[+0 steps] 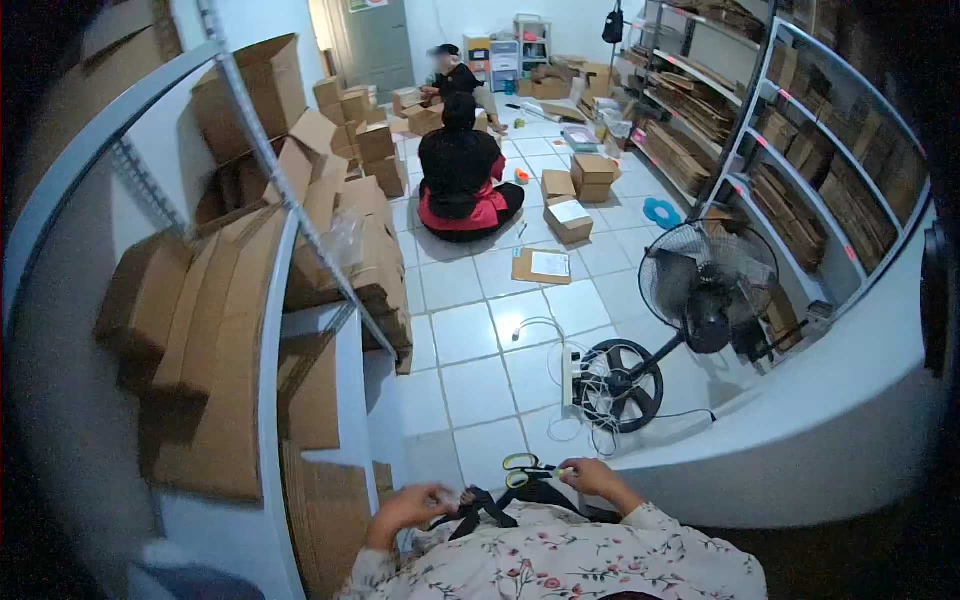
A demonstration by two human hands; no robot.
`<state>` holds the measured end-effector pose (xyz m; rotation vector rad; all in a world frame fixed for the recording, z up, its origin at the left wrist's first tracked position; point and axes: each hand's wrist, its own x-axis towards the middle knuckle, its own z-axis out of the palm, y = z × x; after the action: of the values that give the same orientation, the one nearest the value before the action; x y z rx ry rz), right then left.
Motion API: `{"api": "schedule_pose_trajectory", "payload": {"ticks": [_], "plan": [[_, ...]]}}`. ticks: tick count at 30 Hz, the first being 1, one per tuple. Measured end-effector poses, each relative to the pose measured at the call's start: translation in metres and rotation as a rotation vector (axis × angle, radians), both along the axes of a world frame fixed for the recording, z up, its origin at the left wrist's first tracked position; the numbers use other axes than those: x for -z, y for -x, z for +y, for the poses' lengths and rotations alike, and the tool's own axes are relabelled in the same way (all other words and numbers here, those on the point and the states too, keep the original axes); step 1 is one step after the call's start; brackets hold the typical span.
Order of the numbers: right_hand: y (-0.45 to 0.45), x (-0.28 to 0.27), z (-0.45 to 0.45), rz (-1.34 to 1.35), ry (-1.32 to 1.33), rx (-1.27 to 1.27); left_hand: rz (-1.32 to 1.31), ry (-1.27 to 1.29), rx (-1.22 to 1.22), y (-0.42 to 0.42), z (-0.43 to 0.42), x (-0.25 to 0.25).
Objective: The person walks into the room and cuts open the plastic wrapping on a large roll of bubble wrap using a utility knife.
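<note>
At the bottom of the head view, my right hand (592,480) is closed on the blade end of a pair of scissors (522,470), whose yellow-rimmed handle loops point left. My left hand (418,506) is beside a dark strap tied in a bow (487,510) at my waist; its fingers are bent and slightly blurred, and what they hold, if anything, is too small to make out. Both hands are in front of a floral shirt (560,560).
A fan (708,285) and tangled white cables (597,390) stand at right. Shelves with cardboard (210,350) line the left. Two people (460,165) sit on the tiled floor among boxes (592,178). A clipboard (541,265) lies behind the fan's left side.
</note>
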<state>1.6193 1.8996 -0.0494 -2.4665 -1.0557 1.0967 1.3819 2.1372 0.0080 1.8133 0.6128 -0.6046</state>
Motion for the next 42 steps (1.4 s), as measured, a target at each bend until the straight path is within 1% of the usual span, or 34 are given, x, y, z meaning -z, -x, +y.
{"api": "schedule_pose_trajectory", "payload": {"ticks": [1,3,4,6,7,8,9,10,11,12,13,14,15,16,18,19,20,21,22,23,24,25,27,28,30,31,33,34,35,37,38,39,41,42], "plan": [[-0.014,-0.004,0.012,0.072,0.048,0.055,0.013,-0.189,0.018,-0.035,0.02,-0.005],[-0.044,0.0,0.032,0.05,-0.003,0.137,-0.191,-0.643,0.282,-0.094,0.06,-0.002],[-0.052,0.004,0.041,0.022,-0.051,0.222,-0.177,-0.644,0.318,-0.122,0.079,0.0],[-0.078,0.01,0.064,0.038,-0.068,0.369,-0.27,-0.616,0.398,-0.181,0.11,0.006],[-0.093,0.016,0.076,0.041,-0.068,0.435,-0.277,-0.533,0.406,-0.209,0.122,-0.005],[-0.11,0.029,0.087,0.072,-0.087,0.444,-0.264,-0.501,0.391,-0.227,0.134,-0.001],[-0.13,0.024,0.103,0.21,-0.049,0.483,-0.27,-0.49,0.366,-0.253,0.146,0.001],[-0.152,0.028,0.117,0.174,-0.084,0.381,-0.288,-0.506,0.386,-0.277,0.157,0.003],[-0.171,0.031,0.132,0.148,-0.115,0.281,-0.21,-0.537,0.333,-0.293,0.165,0.009],[-0.193,0.023,0.151,0.235,-0.115,0.209,-0.113,-0.562,0.284,-0.298,0.172,0.018],[-0.239,0.014,0.186,0.326,-0.137,0.152,0.067,-0.566,0.458,-0.324,0.192,0.032],[-0.262,0.001,0.202,0.205,-0.229,0.066,0.07,-0.418,0.425,-0.341,0.203,0.029],[-0.282,-0.002,0.221,0.22,-0.229,0.074,0.076,-0.26,0.382,-0.354,0.212,0.027],[-0.302,-0.004,0.241,0.207,-0.225,0.097,0.088,-0.252,0.384,-0.368,0.221,0.024],[-0.339,-0.014,0.279,0.2,-0.205,0.112,0.134,-0.217,0.163,-0.397,0.244,0.021],[-0.355,-0.024,0.296,0.217,-0.261,0.151,0.137,-0.201,0.156,-0.412,0.258,0.024],[-0.37,-0.026,0.308,0.233,-0.315,0.189,0.058,-0.251,0.078,-0.427,0.274,0.028],[-0.384,-0.024,0.315,0.235,-0.299,0.183,-0.02,-0.303,0.001,-0.444,0.286,0.033],[-0.397,-0.02,0.324,0.29,-0.373,0.198,-0.017,-0.293,-0.003,-0.463,0.294,0.039],[-0.411,-0.018,0.334,0.342,-0.454,0.217,-0.035,-0.044,-0.201,-0.485,0.307,0.043],[-0.424,-0.01,0.34,0.491,-0.413,0.285,-0.052,0.203,-0.394,-0.509,0.321,0.045],[-0.434,0.017,0.342,0.564,-0.575,0.321,-0.052,0.204,-0.388,-0.535,0.332,0.051],[-0.465,-0.003,0.352,0.59,-0.431,0.397,-0.02,0.608,-0.37,-0.593,0.347,0.052],[-0.479,-0.005,0.359,0.595,-0.428,0.403,-0.012,0.61,-0.368,-0.624,0.356,0.044],[-0.502,-0.01,0.367,0.581,-0.485,0.506,0.028,0.495,-0.019,-0.679,0.367,0.028],[-0.522,-0.019,0.373,0.586,-0.464,0.496,0.031,0.51,-0.036,-0.704,0.377,0.027],[-0.56,-0.046,0.379,0.413,-0.428,0.536,-0.065,0.669,0.242,-0.751,0.392,0.028],[-0.579,-0.044,0.38,0.363,-0.286,0.536,0.012,0.674,0.24,-0.775,0.395,0.031],[-0.595,-0.048,0.38,0.247,-0.388,0.526,0.027,0.686,0.223,-0.795,0.395,0.036],[-0.627,-0.058,0.382,0.202,-0.396,0.59,-0.082,0.634,0.439,-0.831,0.395,0.046],[-0.641,-0.057,0.381,0.219,-0.398,0.591,0.038,0.783,0.378,-0.846,0.394,0.053],[-0.656,-0.058,0.38,0.221,-0.381,0.617,0.049,0.778,0.372,-0.862,0.393,0.056],[-0.689,-0.053,0.372,0.223,-0.364,0.634,0.023,0.65,0.47,-0.898,0.384,0.059],[-0.702,-0.043,0.365,0.257,-0.426,0.66,0.124,0.65,0.416,-0.918,0.377,0.056]]}}
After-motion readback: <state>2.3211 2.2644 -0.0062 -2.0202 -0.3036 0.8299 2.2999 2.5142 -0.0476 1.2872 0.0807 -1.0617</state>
